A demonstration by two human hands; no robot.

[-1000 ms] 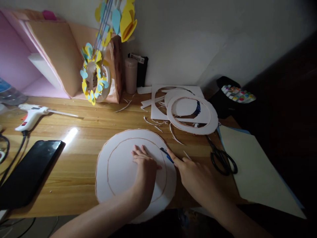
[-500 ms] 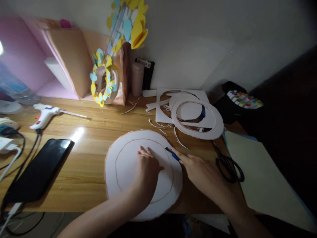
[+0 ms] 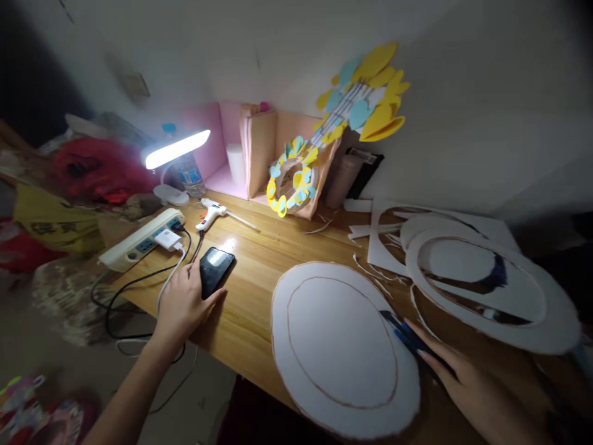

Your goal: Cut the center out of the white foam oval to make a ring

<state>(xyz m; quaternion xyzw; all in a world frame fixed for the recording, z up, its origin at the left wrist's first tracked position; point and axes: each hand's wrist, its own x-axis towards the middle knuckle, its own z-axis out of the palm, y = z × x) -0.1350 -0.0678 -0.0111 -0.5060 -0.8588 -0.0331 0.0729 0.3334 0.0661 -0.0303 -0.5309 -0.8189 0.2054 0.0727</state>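
My left hand (image 3: 188,300) is at the near end of a black phone (image 3: 217,270), with fingers along its left side and the thumb at its lower right, gripping it. The phone lies on the wooden table. In my right hand (image 3: 456,377) is a blue and black utility knife (image 3: 407,339), its front end over the right edge of a white round board (image 3: 338,337). That board bears a brown inner outline and has a rough brown rim. It lies flat, reaching the table's front edge.
A white glue gun (image 3: 214,213) and a power strip (image 3: 143,238) with cables sit at left, under a lit lamp (image 3: 178,148). Cut white rings (image 3: 551,315) and scraps lie at right. A yellow-and-blue paper decoration (image 3: 296,185) hangs before pink boards.
My left hand has left the round board and moved left to the phone. The view has turned left, bringing in the lamp and power strip. My right hand still holds the knife.
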